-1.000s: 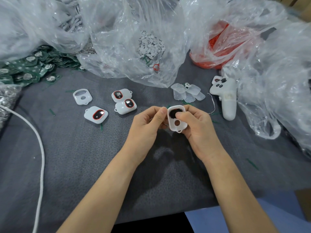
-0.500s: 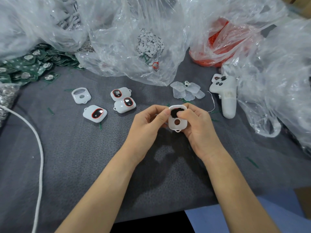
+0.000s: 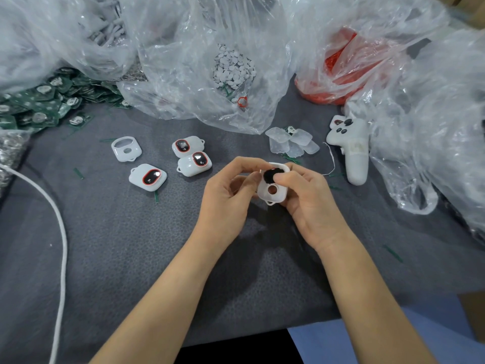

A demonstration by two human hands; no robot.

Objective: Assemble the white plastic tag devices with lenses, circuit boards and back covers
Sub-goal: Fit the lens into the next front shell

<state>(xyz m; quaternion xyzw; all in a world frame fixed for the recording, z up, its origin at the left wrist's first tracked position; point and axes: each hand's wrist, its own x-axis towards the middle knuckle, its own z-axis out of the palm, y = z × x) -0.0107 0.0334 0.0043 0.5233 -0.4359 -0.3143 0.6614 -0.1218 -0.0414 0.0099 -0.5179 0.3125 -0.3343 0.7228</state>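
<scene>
White tag shell [image 3: 273, 191], pinched between both hands [image 3: 265, 195]

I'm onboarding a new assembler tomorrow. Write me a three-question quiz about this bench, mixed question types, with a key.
1. True or false: the white plastic tag shell is in the grip of both the left hand and right hand.
2. How many tags with red-ringed lenses lie on the grey mat? A two, B three, C five.
3. Which side of the mat holds the green circuit boards?

Key: 1 true; 2 B; 3 the person's left.
</scene>
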